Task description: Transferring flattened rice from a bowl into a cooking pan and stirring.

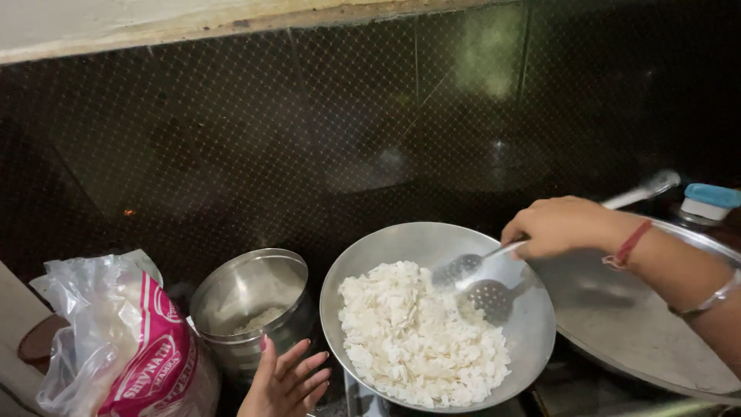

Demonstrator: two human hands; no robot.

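A round steel pan [386, 255] sits in the middle, holding a heap of white flattened rice [421, 332]. My right hand [559, 225] grips the long handle of a slotted steel spatula [459, 270], whose perforated head hovers over the pan's right side, just above the rice. A red thread and a bangle circle that wrist. My left hand [287, 380] is at the bottom edge with fingers spread, holding nothing, just in front of a steel canister [251, 309] that has a little of the flakes at its bottom.
A clear plastic bag with a pink label [127, 347] lies at the lower left. A large flat steel lid or plate [633, 324] rests at the right. A small blue-capped container [706, 202] stands behind it. A dark tiled wall rises behind.
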